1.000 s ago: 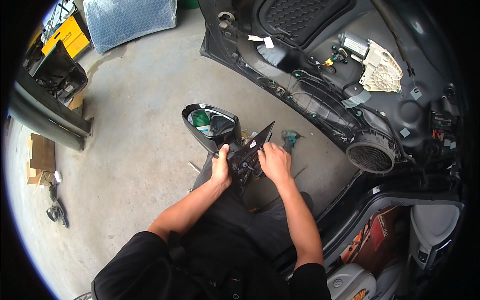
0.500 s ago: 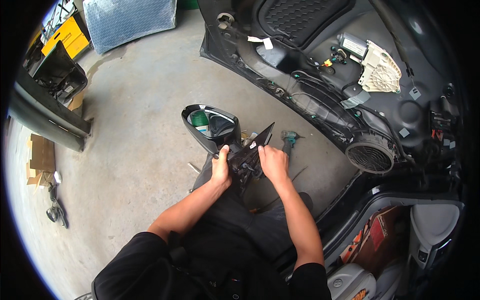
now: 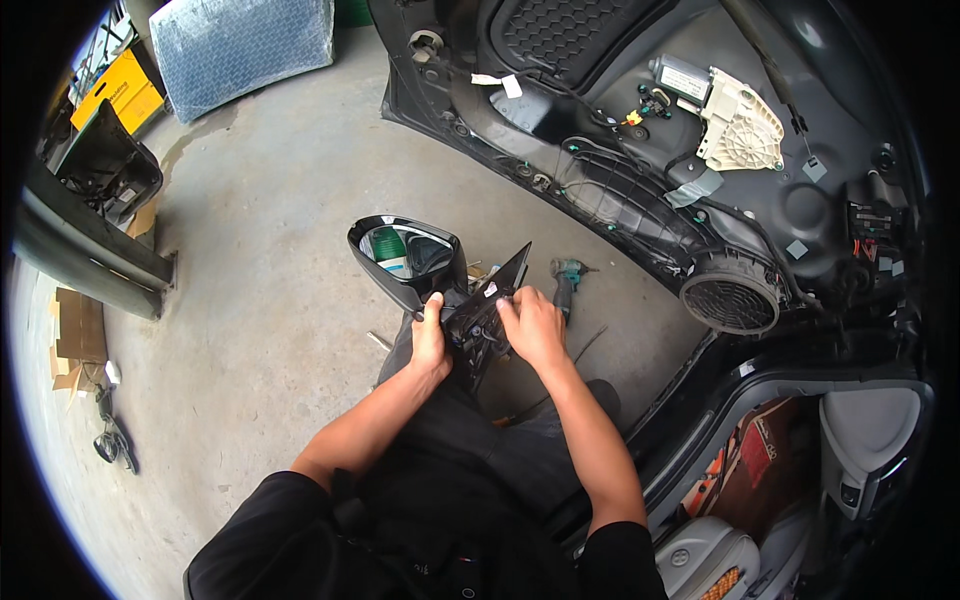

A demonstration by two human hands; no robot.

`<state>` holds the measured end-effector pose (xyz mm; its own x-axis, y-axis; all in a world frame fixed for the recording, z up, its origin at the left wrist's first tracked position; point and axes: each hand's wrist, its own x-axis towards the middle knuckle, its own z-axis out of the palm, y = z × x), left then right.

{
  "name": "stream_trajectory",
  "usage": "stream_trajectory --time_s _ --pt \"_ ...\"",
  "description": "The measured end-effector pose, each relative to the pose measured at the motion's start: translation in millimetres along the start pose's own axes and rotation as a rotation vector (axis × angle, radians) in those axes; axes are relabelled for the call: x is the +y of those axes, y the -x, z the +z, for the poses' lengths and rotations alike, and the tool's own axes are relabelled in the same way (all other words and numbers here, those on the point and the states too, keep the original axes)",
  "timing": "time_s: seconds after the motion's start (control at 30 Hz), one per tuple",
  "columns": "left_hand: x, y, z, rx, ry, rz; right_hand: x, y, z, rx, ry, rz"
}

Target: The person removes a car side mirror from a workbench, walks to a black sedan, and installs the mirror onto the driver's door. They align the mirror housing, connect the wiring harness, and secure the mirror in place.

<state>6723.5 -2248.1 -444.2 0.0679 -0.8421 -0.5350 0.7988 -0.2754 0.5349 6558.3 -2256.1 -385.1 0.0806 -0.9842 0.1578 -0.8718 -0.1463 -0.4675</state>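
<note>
A black car side mirror (image 3: 405, 250) with a glossy glass and a triangular mounting plate (image 3: 505, 275) is held over my legs. My left hand (image 3: 430, 340) grips the mirror's base from the left, thumb on top. My right hand (image 3: 530, 325) has its fingers closed on the right edge of the plate, beside dark inner parts (image 3: 475, 340) and a small white label. A teal and black power tool (image 3: 565, 275) lies on the floor just beyond the right hand.
An open black car door (image 3: 640, 230) with a white motor unit and speaker spans the upper right; the car interior (image 3: 870, 430) is lower right. At left stand a grey post (image 3: 120, 260) and cardboard box (image 3: 78, 330). A bubble-wrapped panel (image 3: 240, 55) rests farther back.
The whole view has shifted slightly, with the mirror and door now a little farther left in it. My hands still hold the mirror, with only slight movement of the right fingers.
</note>
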Motion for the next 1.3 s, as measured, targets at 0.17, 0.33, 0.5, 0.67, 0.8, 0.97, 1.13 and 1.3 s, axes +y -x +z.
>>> stream_trajectory --time_s 0.17,0.33,0.5,0.67,0.8,0.97,1.13,1.3 --pt "-5 -7 -5 -0.004 -0.011 0.02 6 0 12 0.128 -0.022 -0.063" --pt "-5 -6 -6 -0.009 -0.003 0.017 6 -2 10 0.164 -0.087 -0.031" --pt "-8 -11 -11 -0.01 -0.008 0.014 7 -2 11 0.121 -0.018 -0.026" --pt "-11 -14 -14 -0.007 -0.001 -0.004 7 0 11 0.167 -0.162 0.004" --pt "-11 -13 -12 -0.017 0.007 0.008 6 -2 10 0.112 -0.054 0.048" --pt "-11 -13 -14 -0.035 0.01 0.013 3 -1 6 0.101 -0.051 -0.069" --pt "-13 -12 -12 -0.064 0.035 0.055 2 6 5 0.112 -0.066 -0.081" --pt "-18 -22 -21 -0.05 0.004 0.03 5 5 1 0.117 -0.108 0.062"
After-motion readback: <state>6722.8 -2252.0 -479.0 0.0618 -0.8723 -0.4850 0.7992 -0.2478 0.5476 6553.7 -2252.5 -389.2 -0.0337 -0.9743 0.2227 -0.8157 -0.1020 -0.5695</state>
